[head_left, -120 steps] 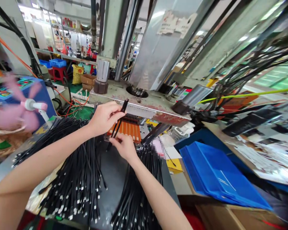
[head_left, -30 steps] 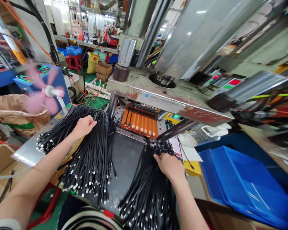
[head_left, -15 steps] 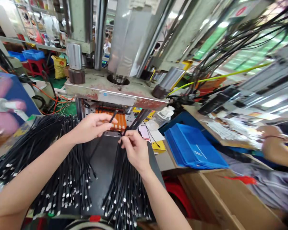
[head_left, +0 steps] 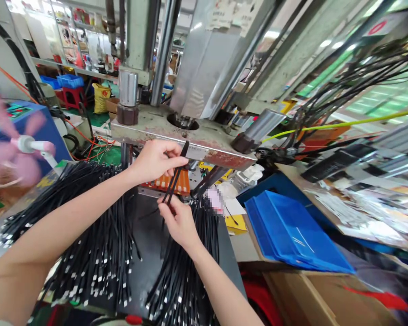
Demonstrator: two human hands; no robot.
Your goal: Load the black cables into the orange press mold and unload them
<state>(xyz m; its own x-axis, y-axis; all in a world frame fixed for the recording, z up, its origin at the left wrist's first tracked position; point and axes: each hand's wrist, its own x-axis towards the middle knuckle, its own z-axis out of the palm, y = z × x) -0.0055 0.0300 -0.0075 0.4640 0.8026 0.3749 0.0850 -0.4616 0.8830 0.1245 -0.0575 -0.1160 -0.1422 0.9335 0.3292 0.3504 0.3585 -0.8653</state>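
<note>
My left hand (head_left: 158,158) pinches the upper part of thin black cables (head_left: 173,182) between thumb and fingers, in front of the press plate. Lower down, my right hand (head_left: 179,222) is closed on the same cables, which slant between both hands. Behind them, partly covered, is an orange slotted fixture (head_left: 182,184) under the press (head_left: 149,130). Beneath my right hand and forearm lies a bundle of black cables (head_left: 178,283) with silvery ends. A wider pile of similar cables (head_left: 98,253) spreads under my left forearm. How many cables I hold is unclear.
Blue plastic trays (head_left: 285,226) stand to the right, above a cardboard box (head_left: 306,294). A pink fan (head_left: 27,145) is at the far left. A clear plastic bottle (head_left: 246,177) stands right of the press, and a dark worktop (head_left: 146,258) lies between the cable piles.
My left hand has risen and now pinches the cables higher up. My right hand has come off the top of the right bundle, bringing cable with it. The view has shifted slightly left.
</note>
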